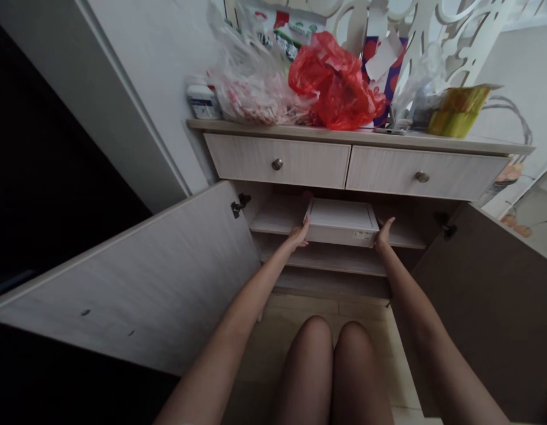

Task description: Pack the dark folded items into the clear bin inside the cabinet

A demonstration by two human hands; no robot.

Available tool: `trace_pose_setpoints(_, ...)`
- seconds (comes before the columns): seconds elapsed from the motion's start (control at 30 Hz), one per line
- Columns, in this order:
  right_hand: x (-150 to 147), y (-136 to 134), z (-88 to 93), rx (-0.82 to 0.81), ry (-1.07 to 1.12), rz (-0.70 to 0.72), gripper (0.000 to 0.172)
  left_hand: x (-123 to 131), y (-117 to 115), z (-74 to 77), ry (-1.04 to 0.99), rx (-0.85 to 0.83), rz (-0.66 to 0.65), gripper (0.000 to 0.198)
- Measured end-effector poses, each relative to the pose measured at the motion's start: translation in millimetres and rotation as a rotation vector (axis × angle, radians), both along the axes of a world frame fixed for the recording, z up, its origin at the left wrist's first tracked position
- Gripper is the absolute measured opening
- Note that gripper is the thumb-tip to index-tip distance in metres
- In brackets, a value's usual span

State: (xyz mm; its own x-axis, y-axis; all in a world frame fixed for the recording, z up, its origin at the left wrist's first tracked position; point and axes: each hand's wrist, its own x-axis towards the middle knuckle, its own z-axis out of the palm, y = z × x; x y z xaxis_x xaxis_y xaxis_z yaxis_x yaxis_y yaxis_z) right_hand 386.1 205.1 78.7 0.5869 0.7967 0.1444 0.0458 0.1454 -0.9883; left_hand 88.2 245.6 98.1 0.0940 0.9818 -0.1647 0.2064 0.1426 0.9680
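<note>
A flat white box [341, 219] rests on the upper shelf [275, 217] of an open light-wood cabinet. My left hand [298, 234] grips the box's left front corner, fingers wrapped along its side. My right hand [383, 233] holds the right front corner the same way. Both arms stretch forward from below, and my bare knees [333, 336] show between them. The box has a small label on its front edge near the right hand.
Both cabinet doors stand wide, the left door [158, 277] and right door [490, 295] flanking my arms. Two shut drawers [277, 160] sit above the shelf. On top lie a red plastic bag [335, 82], clear bags [255, 82] and a yellow-green packet [457, 109].
</note>
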Motion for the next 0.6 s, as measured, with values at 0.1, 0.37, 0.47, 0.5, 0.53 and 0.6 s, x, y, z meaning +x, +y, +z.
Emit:
trace_pose_setpoints(0.1,-3,-24,-21.7,0.087,-0.089,-0.141,0.077,-10,-8,-13.7,0.229,0.358,0.064,0.057)
trace_pose_setpoints(0.37,-4,-39,-42.5,0.025,-0.382,-0.148,0.042,11,14,-40.5,0.412,0.461,0.088,0.022)
trace_pose_setpoints(0.47,4,-10,-28.1,-0.039,-0.432,-0.138,0.033,19,44,-30.6,0.418,0.466,0.066,0.013)
trace_pose_setpoints(0.5,6,0,-23.9,-0.07,-0.458,-0.15,0.03,21,55,-27.3,0.422,0.464,0.062,0.011)
trace_pose_setpoints(0.53,8,9,-20.5,-0.104,-0.485,-0.164,0.027,23,65,-24.5,0.431,0.458,0.06,0.01)
trace_pose_setpoints(0.6,11,26,-16.4,-0.158,-0.531,-0.178,0.02,27,82,-21.2,0.449,0.454,0.056,0.01)
